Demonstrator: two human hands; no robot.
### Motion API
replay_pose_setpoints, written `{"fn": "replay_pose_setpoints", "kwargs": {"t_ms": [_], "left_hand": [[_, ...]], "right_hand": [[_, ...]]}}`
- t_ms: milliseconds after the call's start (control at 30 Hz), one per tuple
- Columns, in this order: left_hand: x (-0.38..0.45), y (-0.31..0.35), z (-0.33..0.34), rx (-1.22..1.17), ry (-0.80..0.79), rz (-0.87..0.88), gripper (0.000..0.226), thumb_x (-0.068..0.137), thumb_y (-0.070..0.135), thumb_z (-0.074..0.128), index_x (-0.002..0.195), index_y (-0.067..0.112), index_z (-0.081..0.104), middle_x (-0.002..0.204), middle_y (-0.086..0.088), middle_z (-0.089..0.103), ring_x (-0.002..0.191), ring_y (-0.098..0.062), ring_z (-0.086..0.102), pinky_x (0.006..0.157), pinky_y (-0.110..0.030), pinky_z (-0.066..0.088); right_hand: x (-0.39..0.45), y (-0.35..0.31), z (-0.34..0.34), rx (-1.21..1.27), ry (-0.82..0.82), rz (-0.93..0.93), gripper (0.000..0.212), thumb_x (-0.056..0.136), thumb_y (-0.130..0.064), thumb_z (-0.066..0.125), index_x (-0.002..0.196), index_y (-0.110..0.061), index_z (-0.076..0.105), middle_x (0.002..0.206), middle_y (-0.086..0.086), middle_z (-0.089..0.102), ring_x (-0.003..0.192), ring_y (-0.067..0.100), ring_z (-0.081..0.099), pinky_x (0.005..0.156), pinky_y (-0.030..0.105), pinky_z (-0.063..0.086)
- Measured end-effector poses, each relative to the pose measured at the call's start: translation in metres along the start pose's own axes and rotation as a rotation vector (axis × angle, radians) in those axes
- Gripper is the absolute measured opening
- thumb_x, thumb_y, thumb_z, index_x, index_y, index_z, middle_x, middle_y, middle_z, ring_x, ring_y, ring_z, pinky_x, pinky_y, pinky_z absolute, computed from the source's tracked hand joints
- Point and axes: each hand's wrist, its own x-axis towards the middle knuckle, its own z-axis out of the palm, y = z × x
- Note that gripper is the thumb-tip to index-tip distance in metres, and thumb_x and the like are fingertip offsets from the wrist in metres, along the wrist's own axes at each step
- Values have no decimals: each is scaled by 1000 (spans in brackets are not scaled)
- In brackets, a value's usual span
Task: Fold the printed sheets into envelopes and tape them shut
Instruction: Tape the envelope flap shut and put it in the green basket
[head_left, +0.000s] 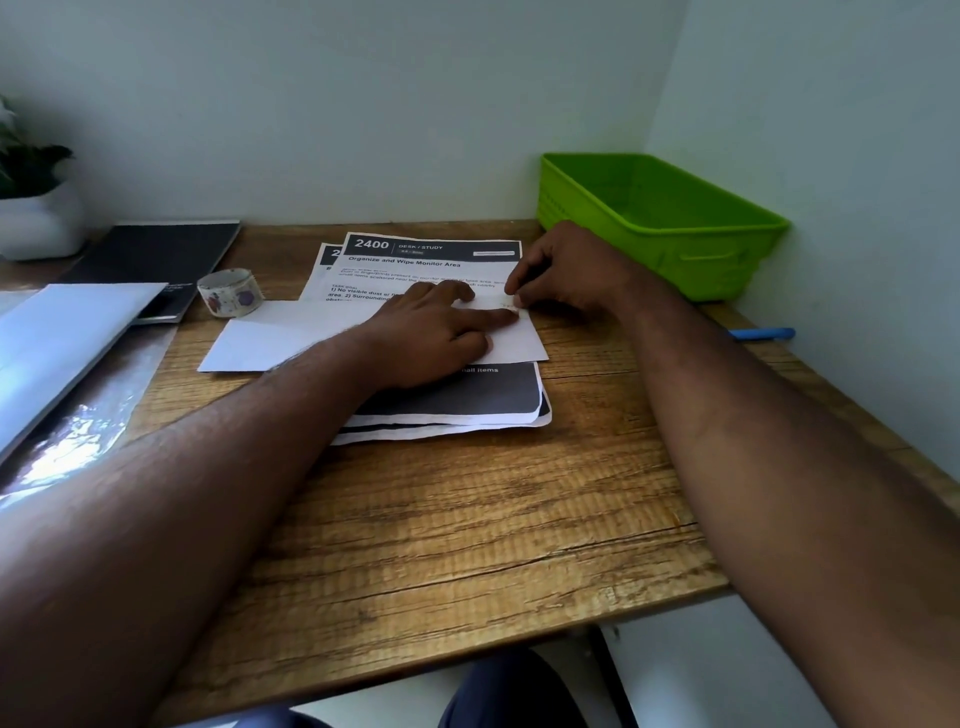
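On the wooden desk (467, 519), head view: a folded white sheet (291, 338) lies across the stack of printed sheets (431, 260), mid-desk. Left hand (441, 332) lies flat, fingers straight, pinning the fold, likely so it won't spring open. Right hand (566, 270) pinches something small at the sheet's right edge, probably a tape strip; too faint to confirm. Tape roll (231, 292) sits left, within reach. Green bin (660, 223) far right. The arms hide part of the stack.
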Motion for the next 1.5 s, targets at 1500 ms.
{"fn": "replay_pose_setpoints", "kwargs": {"t_ms": [1500], "left_hand": [[6,-1,1,48,-66,-70,66,97,59,27,155,30,10,163,6,7,149,-18,6,119,-43,7]], "right_hand": [[7,4,28,137,111,47,16,74,-17,79,79,-4,71,77,5,66,69,10,57,64,25,45]]}}
